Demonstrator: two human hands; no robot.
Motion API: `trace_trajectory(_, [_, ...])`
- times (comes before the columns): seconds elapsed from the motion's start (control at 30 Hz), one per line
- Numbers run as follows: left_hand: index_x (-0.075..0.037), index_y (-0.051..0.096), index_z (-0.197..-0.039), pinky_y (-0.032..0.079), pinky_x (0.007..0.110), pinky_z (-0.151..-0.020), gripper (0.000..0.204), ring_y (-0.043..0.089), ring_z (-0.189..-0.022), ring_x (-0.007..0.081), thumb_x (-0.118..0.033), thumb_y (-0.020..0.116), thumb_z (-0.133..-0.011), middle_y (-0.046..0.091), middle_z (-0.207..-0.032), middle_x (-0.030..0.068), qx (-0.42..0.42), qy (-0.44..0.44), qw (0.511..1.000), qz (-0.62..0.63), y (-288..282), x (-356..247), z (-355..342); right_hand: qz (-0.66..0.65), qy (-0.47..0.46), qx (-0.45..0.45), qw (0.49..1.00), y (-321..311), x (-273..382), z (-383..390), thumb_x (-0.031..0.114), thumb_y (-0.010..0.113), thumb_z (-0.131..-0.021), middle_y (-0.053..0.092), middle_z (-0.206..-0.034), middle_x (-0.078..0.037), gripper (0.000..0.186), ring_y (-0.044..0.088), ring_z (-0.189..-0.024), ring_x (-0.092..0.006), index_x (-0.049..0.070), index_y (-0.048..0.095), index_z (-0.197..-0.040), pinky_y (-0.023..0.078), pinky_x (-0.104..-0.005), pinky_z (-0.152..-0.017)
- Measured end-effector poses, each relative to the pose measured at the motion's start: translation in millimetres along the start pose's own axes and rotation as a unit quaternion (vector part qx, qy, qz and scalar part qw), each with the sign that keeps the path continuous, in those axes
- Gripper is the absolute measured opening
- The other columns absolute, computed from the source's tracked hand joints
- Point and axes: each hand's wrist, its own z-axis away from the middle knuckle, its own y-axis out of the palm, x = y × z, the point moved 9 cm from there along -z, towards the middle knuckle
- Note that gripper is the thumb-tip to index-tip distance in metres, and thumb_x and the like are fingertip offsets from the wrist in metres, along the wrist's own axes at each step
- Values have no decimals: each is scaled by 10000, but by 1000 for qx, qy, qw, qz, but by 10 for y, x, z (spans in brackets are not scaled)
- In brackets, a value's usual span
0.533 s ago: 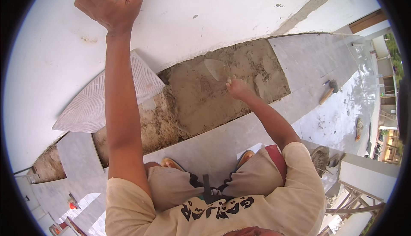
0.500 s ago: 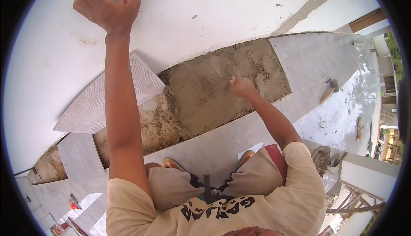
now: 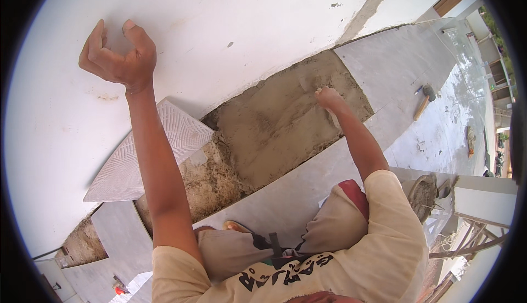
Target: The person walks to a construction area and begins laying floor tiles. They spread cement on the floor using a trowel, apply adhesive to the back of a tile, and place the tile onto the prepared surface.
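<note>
My right hand (image 3: 331,99) is closed around the handle of a trowel (image 3: 312,81), mostly hidden by the hand; the thin blade lies on the wet grey mortar bed (image 3: 269,138). The bed fills a rectangular gap in the floor along the white wall (image 3: 219,6). Up by that wall, my left hand (image 3: 119,58) is raised with fingers curled and thumb apart, nothing in it. Under the left forearm, a tile (image 3: 178,130) with a ridged back leans against the wall. Whether the left hand touches the wall is hard to tell.
Grey floor tiles (image 3: 395,67) border the mortar on the right and near side. A mallet (image 3: 424,103) with a wooden handle lies on them. Rough bare ground (image 3: 206,185) shows left of the mortar. A bucket (image 3: 422,196) stands to my right, beside a wooden trestle (image 3: 475,237).
My right hand and the trowel have moved right across the mortar, which looks smoother in the middle. My left hand sits lower in view; the whole view has shifted and turned slightly.
</note>
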Motion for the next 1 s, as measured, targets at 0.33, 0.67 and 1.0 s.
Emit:
trace_trajectory(0.33, [-17,581,-1076,417,308,-774,345,471,-951,219,-161,677,-778,535,-1017,88,13,-3,999,-40,-3,-31,-33,-60,-59,12,996,304,280,152,380,451,-942,676,-1047,-251,464,638,-1039,-416,-33,636,-1047,488,-495,-931])
trace_trajectory(0.67, [-20,586,-1092,416,313,-782,349,468,-955,215,-178,683,-796,537,-1011,79,13,-2,1000,-27,-2,11,-5,-101,133,-66,984,28,-369,313,313,457,-939,596,-1258,-254,452,605,-1143,-389,-37,593,-1192,479,-447,-988])
trace_trajectory(1.0, [-23,579,-1084,409,312,-769,352,454,-949,212,-181,690,-790,541,-1014,79,21,32,996,-76,-7,22,-1,-267,77,112,954,345,-637,776,326,532,-927,693,-831,-240,381,692,-815,-395,-43,623,-951,557,-449,-658])
